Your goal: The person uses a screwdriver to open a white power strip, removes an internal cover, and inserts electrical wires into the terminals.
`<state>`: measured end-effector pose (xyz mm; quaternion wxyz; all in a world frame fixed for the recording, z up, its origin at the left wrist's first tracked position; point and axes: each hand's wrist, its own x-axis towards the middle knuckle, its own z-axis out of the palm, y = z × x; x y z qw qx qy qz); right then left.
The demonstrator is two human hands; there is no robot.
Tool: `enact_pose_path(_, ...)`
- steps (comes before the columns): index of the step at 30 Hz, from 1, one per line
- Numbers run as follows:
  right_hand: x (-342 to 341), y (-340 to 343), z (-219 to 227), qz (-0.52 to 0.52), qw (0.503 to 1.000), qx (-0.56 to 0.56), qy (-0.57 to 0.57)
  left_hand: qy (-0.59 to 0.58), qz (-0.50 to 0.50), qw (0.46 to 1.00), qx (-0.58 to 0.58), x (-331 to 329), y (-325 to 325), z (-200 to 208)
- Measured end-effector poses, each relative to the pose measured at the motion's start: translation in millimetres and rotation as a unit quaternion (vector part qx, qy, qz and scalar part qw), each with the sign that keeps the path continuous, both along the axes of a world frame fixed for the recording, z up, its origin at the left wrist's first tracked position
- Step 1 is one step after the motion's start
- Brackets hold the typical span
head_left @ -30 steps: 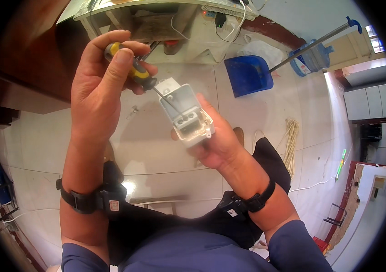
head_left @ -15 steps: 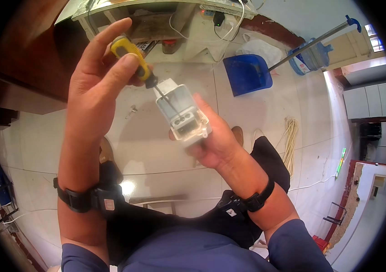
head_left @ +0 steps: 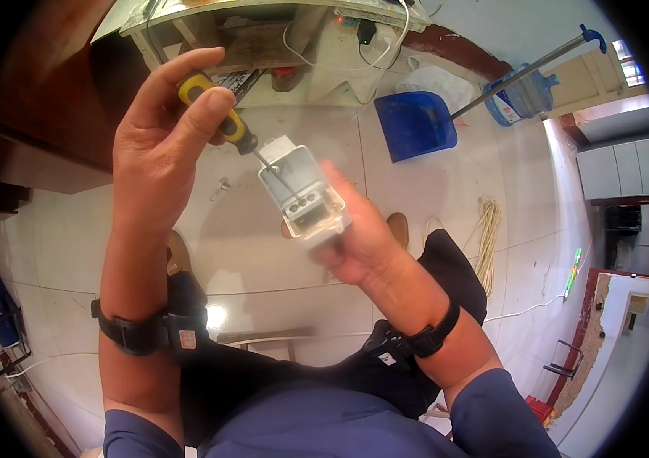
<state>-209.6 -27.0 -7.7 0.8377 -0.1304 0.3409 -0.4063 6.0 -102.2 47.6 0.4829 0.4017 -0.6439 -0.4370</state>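
Note:
My left hand [head_left: 168, 130] grips a yellow-and-black screwdriver [head_left: 234, 128] by its handle, with thumb and fingers closed round it. The metal shaft slants down to the right into a small white plastic housing [head_left: 272, 182] with an open front. Inside the housing sits a block with several round holes [head_left: 306, 204], and the screwdriver's tip is at that block. My right hand [head_left: 359, 240] holds the housing from below and from its right side; most of those fingers are hidden behind it.
A small clear piece [head_left: 220, 188] lies on the tiled floor. Beyond stand a blue dustpan [head_left: 414, 126] with a long handle and a water jug [head_left: 519, 99]. A coil of cream cord [head_left: 487, 244] lies to the right. A wooden cabinet [head_left: 42, 145] stands at the left, a worktable [head_left: 263, 11] ahead.
The housing has shifted slightly left in my right hand. My left hand has turned a little, and the screwdriver's handle has moved slightly left and down with it. The tip stays inside the housing.

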Motion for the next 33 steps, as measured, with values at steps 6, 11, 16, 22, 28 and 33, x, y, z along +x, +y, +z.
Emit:
enact_pose_path(6, -0.6, 0.3, -2.5, -0.012, 1.0, 0.008, 0.005, 0.266, -0.071, 0.955, 0.115, -12.5, 4.9, 15.9)
enact_pose_path(11, 2.2, 0.3, -0.4, -0.012, 1.0, 0.019, 0.017, 0.081, -0.007, 0.997, -0.014, -5.7, 0.9, 0.1)
enact_pose_path(16, 0.4, 0.4, -3.9, -0.002, 1.0, 0.011, 0.013, 0.074, 0.037, 0.996, -0.04, -10.8, 1.7, 1.3)
enact_pose_path(22, 0.5, 1.2, -0.7, -0.001, 0.999, 0.018, 0.03, 0.091, 0.013, 0.996, -0.015, -8.4, 0.7, 6.6)
enact_pose_path(28, -1.4, 1.1, -4.2, 0.012, 1.0, 0.01, 0.011, 0.234, -0.069, 0.967, 0.072, -4.4, -3.2, 3.8)
enact_pose_path(33, 2.4, 1.8, -2.0, -0.004, 0.999, 0.022, 0.039, 0.228, -0.073, 0.968, 0.078, -7.4, -4.0, 3.5)
